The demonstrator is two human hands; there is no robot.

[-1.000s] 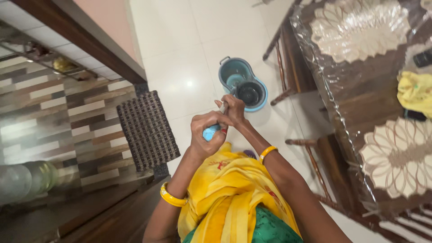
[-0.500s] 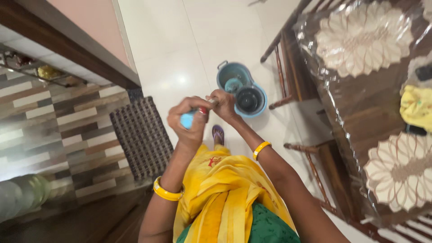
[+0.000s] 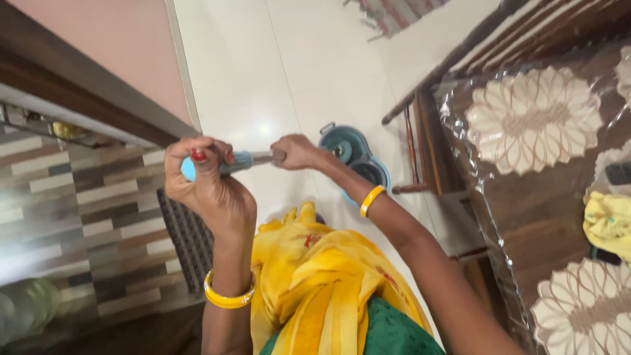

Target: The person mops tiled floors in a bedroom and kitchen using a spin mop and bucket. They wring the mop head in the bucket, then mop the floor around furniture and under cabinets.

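**Both hands grip a mop handle above a blue bucket**

The left hand (image 3: 207,181) is curled tightly round the light blue grip end of a mop handle (image 3: 246,160), fingers wrapped over the top with red-painted nails showing. The right hand (image 3: 294,151) is closed round the grey metal shaft a little farther along, just beside the left hand, so the stretch of handle in view runs nearly level between the two fists. Each wrist carries a yellow bangle (image 3: 229,297).

Beyond the right hand, on the pale tiled floor (image 3: 309,59), stands a blue mop bucket (image 3: 355,158) with two round wells, one teal and open, the other darker. The right forearm crosses in front of part of it, and the lower end of the handle is hidden behind the right hand, so whether it reaches the bucket cannot be told.

To the right, a dark wooden worktop (image 3: 526,217) under a clear plastic cover bears cream flower-shaped mats (image 3: 536,118), with a yellow cloth (image 3: 608,223) at its right edge. A wooden chair (image 3: 420,141) stands tucked against its left side, near the bucket. On the left, a dark woven mat (image 3: 187,240) lies on the floor beside a wall of striped brown and grey tiles (image 3: 85,210). Yellow and green clothing fills the near centre.
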